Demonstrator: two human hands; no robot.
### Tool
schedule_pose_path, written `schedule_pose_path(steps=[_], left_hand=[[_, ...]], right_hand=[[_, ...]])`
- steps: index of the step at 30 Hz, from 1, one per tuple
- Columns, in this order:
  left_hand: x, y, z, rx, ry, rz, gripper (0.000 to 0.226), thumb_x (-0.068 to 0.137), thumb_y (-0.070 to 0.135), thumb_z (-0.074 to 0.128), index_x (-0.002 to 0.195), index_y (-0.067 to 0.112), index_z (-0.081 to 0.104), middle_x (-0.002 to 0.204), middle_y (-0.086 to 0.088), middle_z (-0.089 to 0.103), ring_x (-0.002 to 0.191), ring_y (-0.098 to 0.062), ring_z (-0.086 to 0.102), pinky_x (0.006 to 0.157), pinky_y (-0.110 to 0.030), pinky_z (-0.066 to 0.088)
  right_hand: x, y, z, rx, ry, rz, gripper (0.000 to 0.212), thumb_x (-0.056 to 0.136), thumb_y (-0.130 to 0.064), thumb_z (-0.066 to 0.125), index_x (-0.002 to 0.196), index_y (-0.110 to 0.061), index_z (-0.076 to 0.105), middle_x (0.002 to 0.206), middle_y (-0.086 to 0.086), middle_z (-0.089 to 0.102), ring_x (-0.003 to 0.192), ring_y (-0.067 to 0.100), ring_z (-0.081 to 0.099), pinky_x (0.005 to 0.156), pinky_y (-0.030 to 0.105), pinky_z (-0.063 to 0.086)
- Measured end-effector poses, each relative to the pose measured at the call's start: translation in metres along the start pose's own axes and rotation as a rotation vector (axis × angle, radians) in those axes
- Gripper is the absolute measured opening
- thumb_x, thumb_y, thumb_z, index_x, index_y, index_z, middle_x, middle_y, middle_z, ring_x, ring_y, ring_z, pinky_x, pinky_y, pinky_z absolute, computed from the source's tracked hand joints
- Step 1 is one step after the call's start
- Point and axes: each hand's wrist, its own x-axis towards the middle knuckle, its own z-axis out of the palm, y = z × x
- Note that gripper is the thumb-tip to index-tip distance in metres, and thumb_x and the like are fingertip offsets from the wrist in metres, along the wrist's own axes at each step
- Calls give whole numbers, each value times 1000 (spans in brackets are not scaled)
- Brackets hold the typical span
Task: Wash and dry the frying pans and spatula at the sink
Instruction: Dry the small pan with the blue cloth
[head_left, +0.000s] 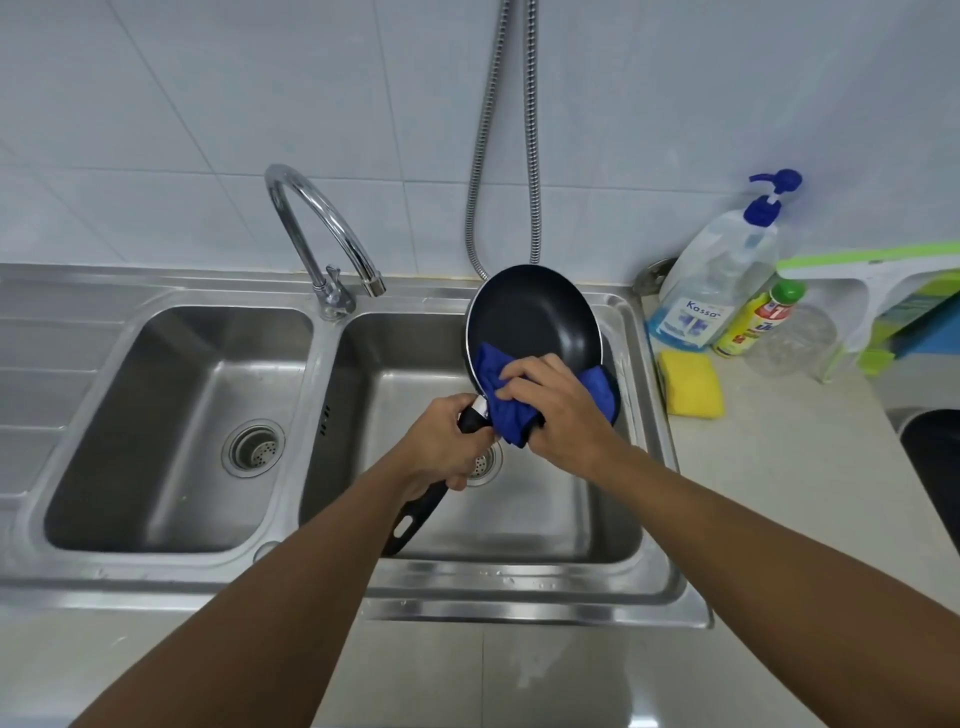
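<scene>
Round black nonstick pan (535, 312), left hand (447, 441) gripping handle, right hand (556, 410) pinching blue cloth (501, 395)

Sink: brushed stainless-steel double sink (519, 577), dull sheen.
Tap: polished chrome curved tap (311, 218).
Pan: black round frying pan (535, 317), smooth semi-gloss coating.
Cloth: blue fuzzy cloth (506, 410).

"Kassa" reads on the label of the clear pump bottle (719, 280); the yellow bottle's (756, 322) label is illegible.
</scene>
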Motion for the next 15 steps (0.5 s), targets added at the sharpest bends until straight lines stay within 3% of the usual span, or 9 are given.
schedule_pose_path(steps=[2,5,8,10,11,13,15], left_hand=[[-2,-2,-2,-6,-12,19,11,96,10,64,107,11,65,66,-7,49,45,-14,37,42,-24,32],[-5,-8,-8,-13,-39,32,19,96,12,65,115,17,67,70,-10,50,45,-16,35,43,-24,32],[-9,-10,-7,-33,-59,21,26,96,11,65,121,18,66,71,-12,48,45,-16,34,44,-25,31],[-10,-10,-5,-61,-57,16,24,97,9,65,120,17,66,70,-12,47,44,-14,33,44,-24,30],[-9,-9,-3,-73,-48,18,23,96,8,65,118,15,66,70,-11,46,44,-14,33,44,-24,29],[-8,-5,1,-70,-27,26,22,95,5,65,115,12,66,70,-11,43,44,-15,32,43,-23,29],[-7,-3,2,-65,-28,17,24,93,-1,64,115,9,64,66,-9,42,44,-15,33,42,-23,30]], right_hand=[[-3,7,-3,-28,-51,-46,42,66,13,68,101,-10,74,114,2,67,98,26,57,81,36,50],[-10,34,-21,-293,-195,-123,38,60,6,75,91,-16,76,105,1,69,88,27,59,71,40,49],[-2,46,-38,-546,-262,-27,29,58,-6,84,82,-20,77,92,0,67,81,27,56,65,37,41],[7,38,-39,-569,-310,86,26,63,-9,81,85,-22,79,91,-1,67,83,28,57,68,35,39],[12,32,-36,-479,-318,163,27,67,-7,76,90,-23,80,95,0,69,87,29,60,71,35,43],[19,12,-25,-65,-287,362,34,73,2,65,96,-19,80,99,1,72,94,28,66,80,35,52],[23,-13,-15,345,-77,516,39,76,11,58,99,-15,77,98,1,73,95,18,68,86,26,51]])
